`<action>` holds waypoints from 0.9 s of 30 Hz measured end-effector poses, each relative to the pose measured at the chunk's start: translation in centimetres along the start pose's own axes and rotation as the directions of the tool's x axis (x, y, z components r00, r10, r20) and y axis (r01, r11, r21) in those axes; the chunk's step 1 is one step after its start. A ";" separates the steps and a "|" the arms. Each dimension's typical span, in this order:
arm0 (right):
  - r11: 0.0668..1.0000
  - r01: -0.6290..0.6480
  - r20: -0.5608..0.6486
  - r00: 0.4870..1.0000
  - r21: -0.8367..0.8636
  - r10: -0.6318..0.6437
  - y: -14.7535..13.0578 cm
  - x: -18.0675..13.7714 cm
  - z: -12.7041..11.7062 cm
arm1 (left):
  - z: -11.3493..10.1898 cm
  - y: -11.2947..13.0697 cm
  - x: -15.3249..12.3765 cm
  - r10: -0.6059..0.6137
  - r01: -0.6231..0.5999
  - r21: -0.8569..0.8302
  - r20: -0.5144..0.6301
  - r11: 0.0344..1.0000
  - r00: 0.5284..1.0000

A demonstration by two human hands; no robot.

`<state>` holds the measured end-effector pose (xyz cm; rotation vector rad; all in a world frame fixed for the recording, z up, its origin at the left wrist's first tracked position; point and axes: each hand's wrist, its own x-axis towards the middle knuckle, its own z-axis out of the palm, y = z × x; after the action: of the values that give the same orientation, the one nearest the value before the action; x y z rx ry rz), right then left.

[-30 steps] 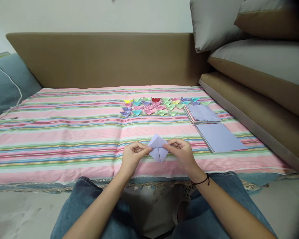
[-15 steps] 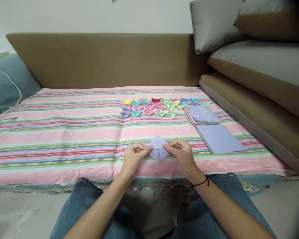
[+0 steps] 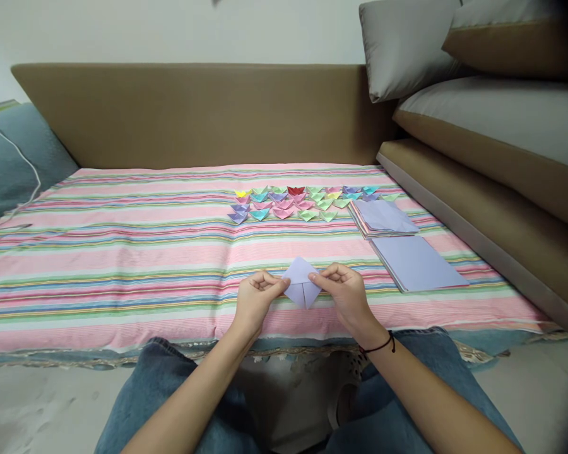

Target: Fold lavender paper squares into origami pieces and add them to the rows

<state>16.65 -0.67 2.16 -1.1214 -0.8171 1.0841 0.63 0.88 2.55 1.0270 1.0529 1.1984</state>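
A small folded sheet of pale lilac paper is held up as a diamond, one corner up and one down. A crease or edge runs across its middle, and a slit goes from there toward the lower corner. My left hand pinches its left corner between thumb and fingers. At the right corner, my right hand grips the paper the same way. A dark cord circles my right wrist. Beyond the hands, several folded paper boats in many colours stand in rows on the striped cloth.
To the right lie a stack of lilac-topped paper sheets and, behind it, a smaller, rumpled stack. Grey and brown cushions pile up at the right. A brown backrest closes the far side; a white cable hangs at left.
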 end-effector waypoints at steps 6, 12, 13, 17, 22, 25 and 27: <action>1.000 -0.012 0.002 1.000 0.018 0.012 0.0 0.0 0.0 | 0.1 0.0 0.0 0.002 -0.002 0.004 -0.003 1.000 1.000; 1.000 -0.003 0.006 1.000 0.005 0.003 0.1 -0.1 0.0 | 0.3 0.0 -0.1 0.006 -0.006 0.023 -0.017 1.000 1.000; 1.000 -0.008 0.015 1.000 0.026 0.007 0.0 -0.1 0.0 | 0.3 0.0 0.0 0.005 -0.005 0.023 -0.019 1.000 1.000; 0.996 -0.032 0.045 0.999 0.085 0.028 0.0 -0.1 0.2 | 0.2 -0.2 0.1 0.006 -0.006 0.011 -0.010 1.000 1.000; 0.997 -0.006 0.040 0.999 0.074 0.004 0.6 -0.1 0.4 | 0.6 -0.3 -0.1 -0.002 0.010 -0.071 0.103 0.997 0.995; 0.998 0.008 0.074 0.997 0.061 -0.012 1.0 -0.3 0.6 | 0.7 -0.5 -0.3 -0.012 0.016 -0.028 0.133 0.999 0.991; 0.998 0.009 0.090 0.996 0.057 -0.014 1.1 -0.4 0.7 | 0.7 -0.7 -0.4 -0.003 0.003 -0.002 0.122 1.000 0.993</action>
<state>15.60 -0.81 1.29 -1.0246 -0.8577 1.1484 1.41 0.42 2.05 1.0829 0.9577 1.1194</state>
